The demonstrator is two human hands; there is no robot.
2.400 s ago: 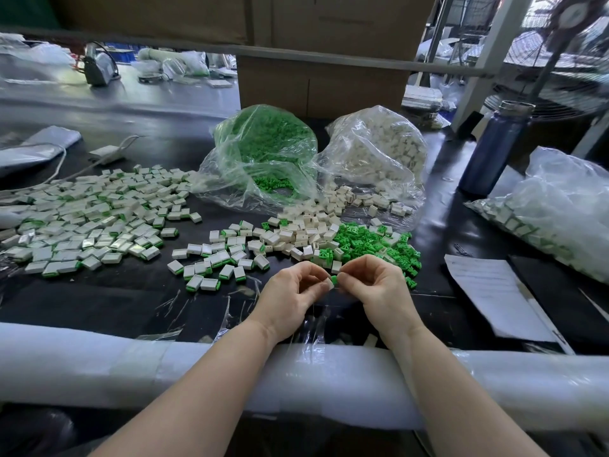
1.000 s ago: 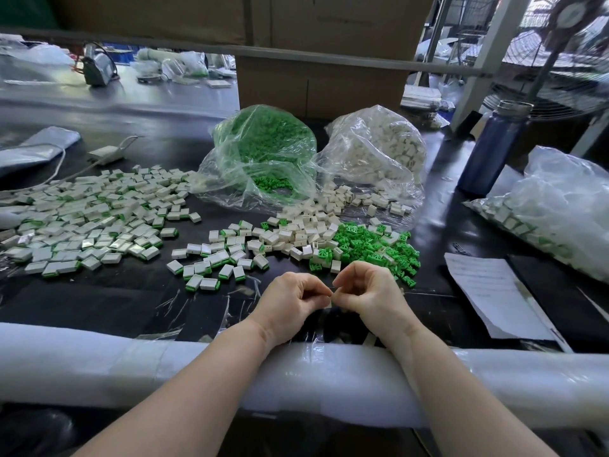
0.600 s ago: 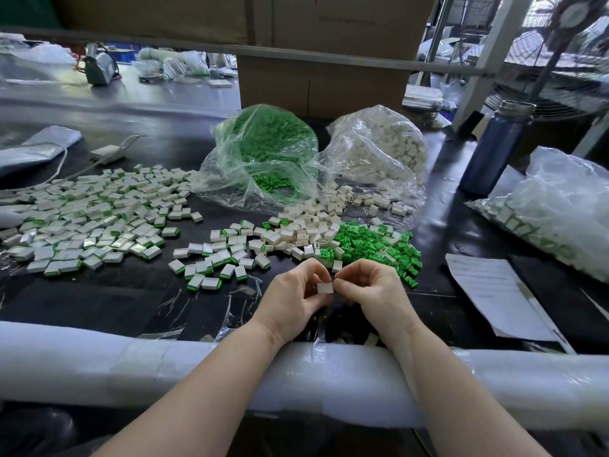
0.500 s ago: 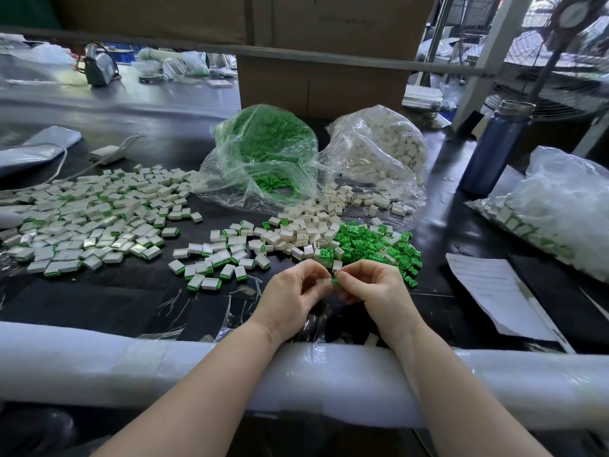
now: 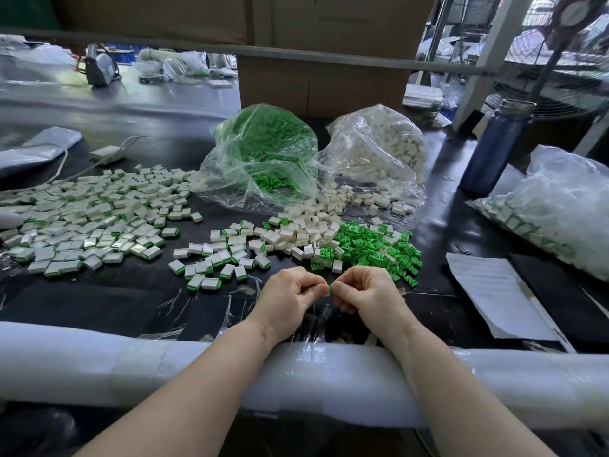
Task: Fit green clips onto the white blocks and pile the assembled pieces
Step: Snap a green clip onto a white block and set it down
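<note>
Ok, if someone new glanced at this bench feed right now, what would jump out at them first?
Probably the clear bag of green clips at the back centre, with a bag of white blocks on its right. Next, the wide spread of assembled pieces across the left of the black table. Up front, the left hand and right hand meet, pinching one green clip.

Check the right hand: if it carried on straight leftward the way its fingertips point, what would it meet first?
Most likely the left hand: the right hand pinches a small green plastic clip almost against the left fingertips; any gap between them is unclear.
</note>
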